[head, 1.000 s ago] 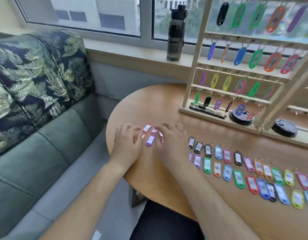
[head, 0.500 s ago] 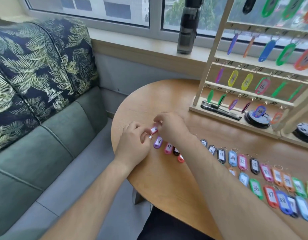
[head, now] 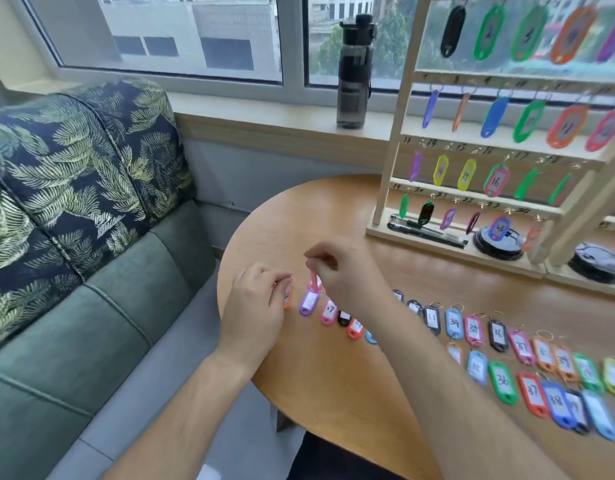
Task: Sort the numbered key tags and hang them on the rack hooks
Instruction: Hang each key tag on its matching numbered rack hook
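Near the left edge of the round wooden table (head: 319, 375), my right hand (head: 347, 271) pinches a pink key tag (head: 313, 284) by its ring and holds it just above the table. My left hand (head: 257, 299) pinches an orange key tag (head: 288, 296) by its ring. Below them lie a purple tag (head: 308, 302), a pink tag marked 27 (head: 329, 310), a black one and a red one. Two rows of several numbered tags (head: 500, 355) stretch to the right. The wooden rack (head: 493, 199) at the back right carries several hung tags.
A dark water bottle (head: 353, 71) stands on the window sill. A black pen (head: 427, 233) and a round black lid (head: 496, 242) lie on the rack's base; another black lid (head: 597, 263) sits further right. A green sofa with a leaf-print cushion (head: 74, 181) is to the left.
My right hand has lifted a pink tag off the table by its ring. My left hand has taken hold of the orange tag. The view has shifted, so the rack sits closer.
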